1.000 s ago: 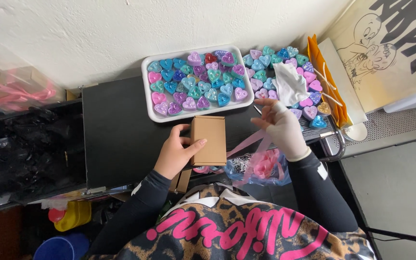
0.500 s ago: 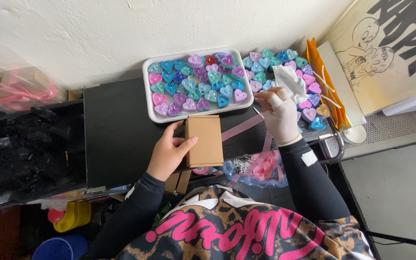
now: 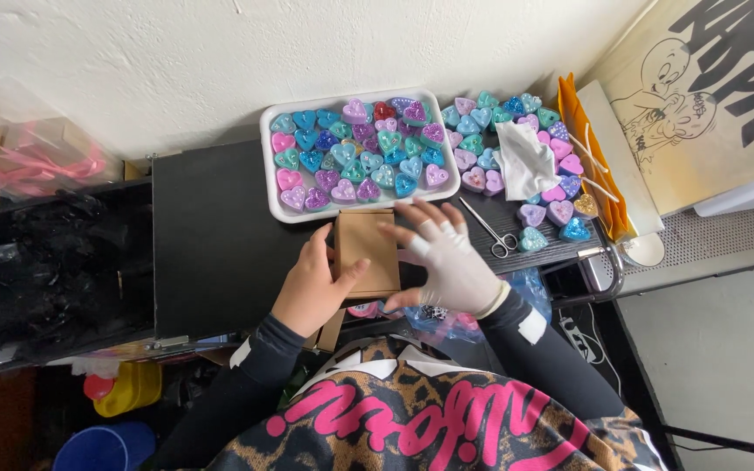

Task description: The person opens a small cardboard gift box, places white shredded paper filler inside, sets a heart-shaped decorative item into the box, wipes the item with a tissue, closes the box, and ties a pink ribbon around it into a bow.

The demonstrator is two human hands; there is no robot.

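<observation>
Small kraft cardboard box (image 3: 366, 253), frame centre: gripped by left hand (image 3: 311, 288); gloved right hand (image 3: 451, 257), fingers spread wide, rested atop. Risk: a careless nudge could upset the adjacent white tray (image 3: 274, 166) of glittered hearts.

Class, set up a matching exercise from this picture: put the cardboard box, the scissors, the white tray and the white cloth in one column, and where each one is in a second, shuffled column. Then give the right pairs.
Things:
1. cardboard box
2. scissors
3. white tray
4. white cloth

Places:
A. lying on the loose hearts, right of the tray
B. against the wall, full of heart shapes
C. between the left hand and the gloved right hand
D. on the black tabletop, right of the gloved hand

Pairs: 1-C, 2-D, 3-B, 4-A
</observation>
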